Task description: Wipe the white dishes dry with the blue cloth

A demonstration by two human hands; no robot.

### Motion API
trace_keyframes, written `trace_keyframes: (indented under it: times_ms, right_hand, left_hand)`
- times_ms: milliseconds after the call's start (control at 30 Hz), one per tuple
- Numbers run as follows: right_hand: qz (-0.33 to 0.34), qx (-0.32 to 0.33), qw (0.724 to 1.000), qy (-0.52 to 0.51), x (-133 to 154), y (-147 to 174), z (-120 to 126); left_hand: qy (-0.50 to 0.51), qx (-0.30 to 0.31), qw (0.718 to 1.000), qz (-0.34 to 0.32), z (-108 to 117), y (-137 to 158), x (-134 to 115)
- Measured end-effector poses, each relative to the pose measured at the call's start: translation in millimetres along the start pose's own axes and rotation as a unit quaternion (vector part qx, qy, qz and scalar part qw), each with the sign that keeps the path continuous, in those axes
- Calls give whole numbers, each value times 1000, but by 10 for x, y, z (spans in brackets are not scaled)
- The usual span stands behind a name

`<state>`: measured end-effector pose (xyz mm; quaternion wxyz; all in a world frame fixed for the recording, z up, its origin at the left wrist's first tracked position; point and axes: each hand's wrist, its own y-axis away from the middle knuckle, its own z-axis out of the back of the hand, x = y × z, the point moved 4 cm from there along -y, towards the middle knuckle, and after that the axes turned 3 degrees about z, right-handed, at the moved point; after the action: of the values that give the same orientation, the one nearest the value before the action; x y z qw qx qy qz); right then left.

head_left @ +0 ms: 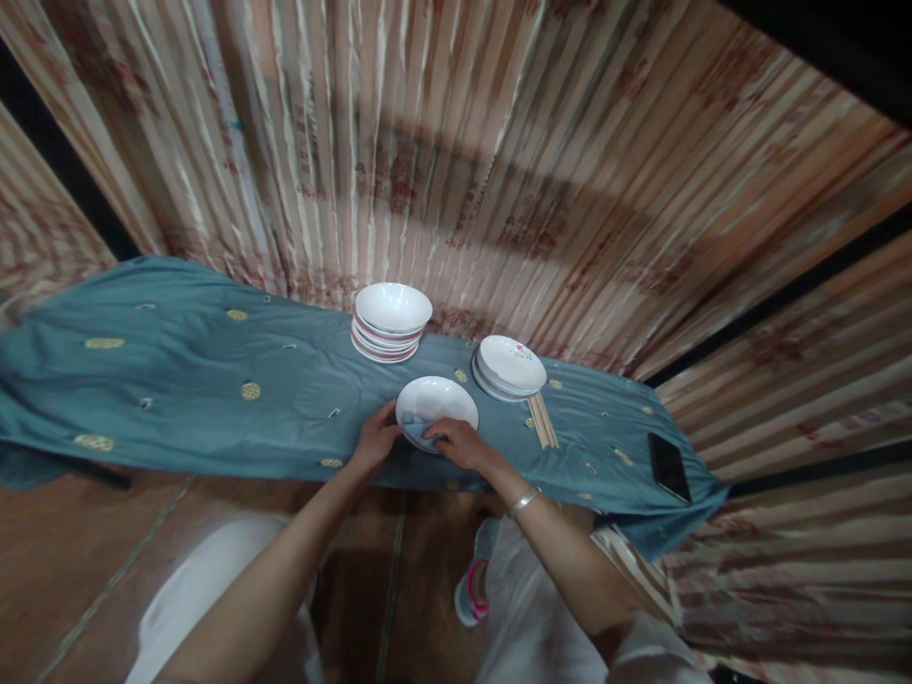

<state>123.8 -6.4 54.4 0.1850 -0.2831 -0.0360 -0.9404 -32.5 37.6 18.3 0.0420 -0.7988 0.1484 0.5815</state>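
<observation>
A white bowl [446, 394] rests on the cloth-covered table close to its front edge. My left hand [376, 437] grips its left side, fingers curled against the rim. Inside the bowl lies a bluish-grey cloth [415, 427]. My right hand [460, 443] reaches over the bowl's front rim, with its fingers closed on that cloth and pressing it to the inner surface. Part of the cloth is hidden beneath those fingers.
Behind the bowl stands a stack of white bowls with red bands [393, 309]. To its right are stacked white plates [509, 364], several wooden chopsticks [542, 422] and a black phone [668, 465]. Pleated curtains [442, 171] hang behind the blue-green tablecloth [192, 380].
</observation>
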Motion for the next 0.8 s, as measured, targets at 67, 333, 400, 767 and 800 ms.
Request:
trace_keyframes:
  times_ms: [67,333,400,767,800]
  right_hand:
    - [3,12,1000,20,-37,33,44]
    - [-38,47,987,147,-336,89,190]
    - [-61,33,980,185,-392,73,220]
    - [-128,-72,955,258,-505,-146,176]
    - [-132,-89,954,256,-519,-178,164]
  left_hand:
    - [4,-3,1000,3,6,-4,9]
    - [3,7,1000,-2,-23,46,-56]
    - [3,10,1000,-1,-24,51,-62]
    - [4,9,1000,-13,-14,39,-42]
    - [7,6,1000,-13,-8,34,-30]
